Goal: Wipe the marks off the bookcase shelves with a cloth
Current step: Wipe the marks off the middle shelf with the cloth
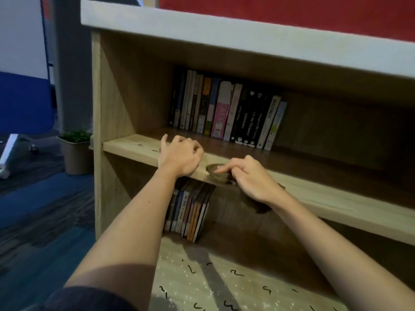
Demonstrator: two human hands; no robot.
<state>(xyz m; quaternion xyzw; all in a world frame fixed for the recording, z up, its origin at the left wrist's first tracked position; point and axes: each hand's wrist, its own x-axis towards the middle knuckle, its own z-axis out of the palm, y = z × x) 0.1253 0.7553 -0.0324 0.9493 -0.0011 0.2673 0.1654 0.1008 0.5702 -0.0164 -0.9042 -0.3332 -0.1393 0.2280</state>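
Brown and crumpled, the cloth (219, 173) lies on the front edge of the middle shelf (314, 196) of the wooden bookcase (112, 97), with a darker part of it hanging over the edge below the wrist. The right hand (249, 178) grips it: the index finger is stretched forward and pressed flat on top of the cloth, while the other fingers are curled round the bunched fabric beneath the palm. The left hand (179, 156) rests just beside it on the same shelf edge, near but not touching the cloth; its fingers are curled under into a loose fist, the thumb sticks out to the side, and nothing shows in its grasp. Two small dark marks (155, 150) sit on the shelf to the left of that hand. At the back of the middle shelf a row of books (224, 113) stands upright, leaning slightly. On the lower shelf (202, 288) a shorter row of books (190, 209) leans, and black squiggles (235, 273) are scattered across the pale board nearer the camera, between the two forearms. On the floor left of the bookcase stands a potted plant (76, 156).
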